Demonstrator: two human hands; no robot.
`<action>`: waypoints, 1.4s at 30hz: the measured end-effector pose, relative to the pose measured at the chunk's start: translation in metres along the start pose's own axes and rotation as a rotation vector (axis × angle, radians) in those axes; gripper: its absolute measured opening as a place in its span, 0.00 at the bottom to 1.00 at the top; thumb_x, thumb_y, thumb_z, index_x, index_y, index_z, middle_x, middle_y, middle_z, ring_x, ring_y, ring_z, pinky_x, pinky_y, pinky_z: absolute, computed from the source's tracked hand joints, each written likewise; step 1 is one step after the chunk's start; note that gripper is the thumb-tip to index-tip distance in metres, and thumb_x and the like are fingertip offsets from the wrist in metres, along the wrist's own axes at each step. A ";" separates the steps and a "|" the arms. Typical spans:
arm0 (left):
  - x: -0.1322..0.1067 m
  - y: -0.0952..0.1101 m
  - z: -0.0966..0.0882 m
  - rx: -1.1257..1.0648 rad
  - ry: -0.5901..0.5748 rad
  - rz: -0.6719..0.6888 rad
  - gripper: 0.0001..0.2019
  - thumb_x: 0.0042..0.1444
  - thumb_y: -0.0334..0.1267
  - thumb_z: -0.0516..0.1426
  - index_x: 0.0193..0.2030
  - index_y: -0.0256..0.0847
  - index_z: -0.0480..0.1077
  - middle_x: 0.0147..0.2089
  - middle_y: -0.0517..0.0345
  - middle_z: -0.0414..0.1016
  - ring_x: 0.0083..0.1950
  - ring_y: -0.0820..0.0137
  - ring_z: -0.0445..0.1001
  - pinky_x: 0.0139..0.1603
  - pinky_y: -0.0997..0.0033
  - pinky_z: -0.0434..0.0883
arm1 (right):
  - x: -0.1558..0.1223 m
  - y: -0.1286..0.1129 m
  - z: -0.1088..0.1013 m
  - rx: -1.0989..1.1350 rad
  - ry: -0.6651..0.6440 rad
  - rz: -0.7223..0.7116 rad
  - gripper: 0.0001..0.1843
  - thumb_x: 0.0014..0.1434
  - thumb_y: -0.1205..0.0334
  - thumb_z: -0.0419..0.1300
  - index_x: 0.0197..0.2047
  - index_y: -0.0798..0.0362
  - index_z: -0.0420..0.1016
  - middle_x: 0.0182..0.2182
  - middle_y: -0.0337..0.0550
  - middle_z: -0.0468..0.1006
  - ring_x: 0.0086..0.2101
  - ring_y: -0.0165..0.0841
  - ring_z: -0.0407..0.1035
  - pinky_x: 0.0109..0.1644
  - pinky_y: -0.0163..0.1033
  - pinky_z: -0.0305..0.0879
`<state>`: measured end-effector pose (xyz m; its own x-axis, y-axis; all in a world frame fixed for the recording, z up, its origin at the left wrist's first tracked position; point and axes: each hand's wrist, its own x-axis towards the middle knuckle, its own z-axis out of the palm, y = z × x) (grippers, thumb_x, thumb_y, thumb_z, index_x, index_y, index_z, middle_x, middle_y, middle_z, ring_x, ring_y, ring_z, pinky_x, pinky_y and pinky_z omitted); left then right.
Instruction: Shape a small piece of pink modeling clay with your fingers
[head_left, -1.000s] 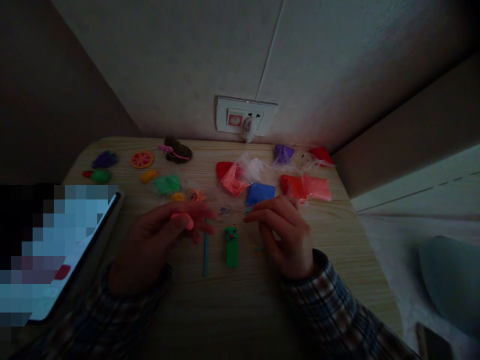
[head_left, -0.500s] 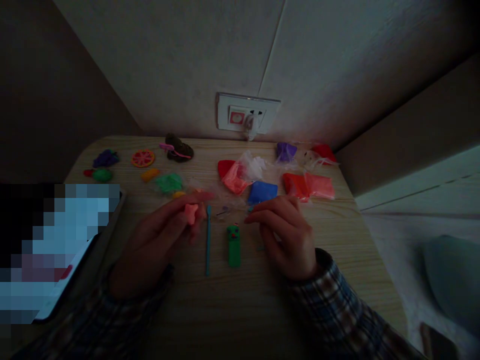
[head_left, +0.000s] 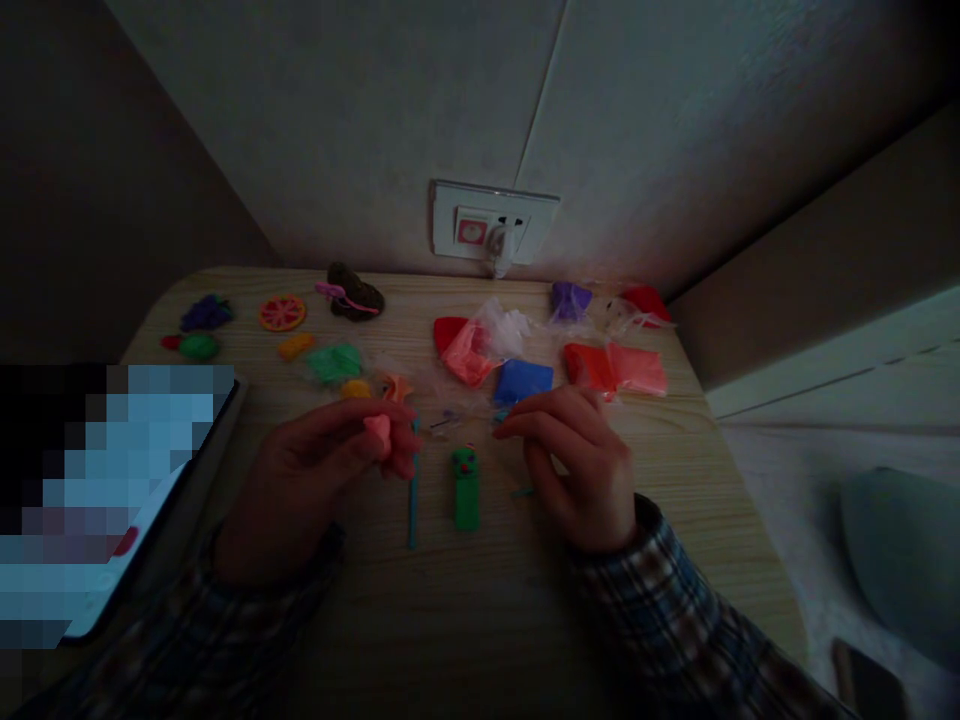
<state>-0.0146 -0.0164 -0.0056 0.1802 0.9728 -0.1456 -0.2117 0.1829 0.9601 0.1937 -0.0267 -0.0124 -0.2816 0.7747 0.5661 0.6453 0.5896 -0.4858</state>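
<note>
My left hand [head_left: 315, 465] is closed in a pinch around a small lump of pink modelling clay [head_left: 381, 434], held above the table. Just right of its fingers a thin blue clay tool [head_left: 412, 500] lies lengthwise on the wood. Between my hands rests a green clay figure [head_left: 466, 490] with a rounded head, dark eyes and a long block body. My right hand [head_left: 574, 460] has its fingers bent and pressed together. A bit of teal [head_left: 501, 413] shows at its fingertips; whether they grip it is unclear. Another thin teal piece [head_left: 523, 492] shows beside its palm.
Clay packets, including a blue one [head_left: 525, 382], a red-orange one [head_left: 589, 368] and a purple one [head_left: 571, 301], lie behind the hands. A brown clay shape [head_left: 355, 295] and a round slice [head_left: 282, 313] sit back left. A tablet [head_left: 150, 510] stands left; a socket [head_left: 495, 225] is ahead.
The pink clay has turned in my left fingers and shows a different side. My left fingers have shifted slightly, uncovering an orange piece behind them. My right hand stays nearly still.
</note>
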 end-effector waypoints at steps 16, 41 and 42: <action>-0.001 0.000 -0.004 0.133 -0.036 -0.053 0.04 0.47 0.35 0.62 0.31 0.39 0.73 0.24 0.63 0.77 0.26 0.74 0.75 0.28 0.79 0.71 | -0.001 0.003 0.000 0.000 -0.011 0.001 0.13 0.55 0.77 0.49 0.32 0.54 0.72 0.30 0.42 0.74 0.33 0.33 0.67 0.40 0.43 0.59; -0.005 -0.003 0.007 0.039 -0.417 -0.182 0.08 0.49 0.41 0.60 0.25 0.39 0.74 0.23 0.62 0.70 0.26 0.76 0.66 0.29 0.80 0.64 | -0.001 -0.035 0.008 -0.065 0.034 -0.208 0.13 0.60 0.56 0.53 0.43 0.54 0.73 0.44 0.47 0.72 0.45 0.36 0.64 0.47 0.43 0.62; -0.005 -0.002 0.006 0.054 -0.419 -0.177 0.08 0.50 0.41 0.59 0.26 0.39 0.74 0.24 0.62 0.70 0.26 0.76 0.66 0.30 0.80 0.64 | -0.001 -0.034 0.008 -0.069 0.033 -0.211 0.13 0.60 0.57 0.54 0.43 0.54 0.73 0.44 0.47 0.72 0.45 0.36 0.64 0.47 0.43 0.62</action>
<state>-0.0090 -0.0229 -0.0054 0.5843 0.7838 -0.2103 -0.0941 0.3228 0.9418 0.1662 -0.0457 -0.0015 -0.3928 0.6272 0.6725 0.6220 0.7198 -0.3081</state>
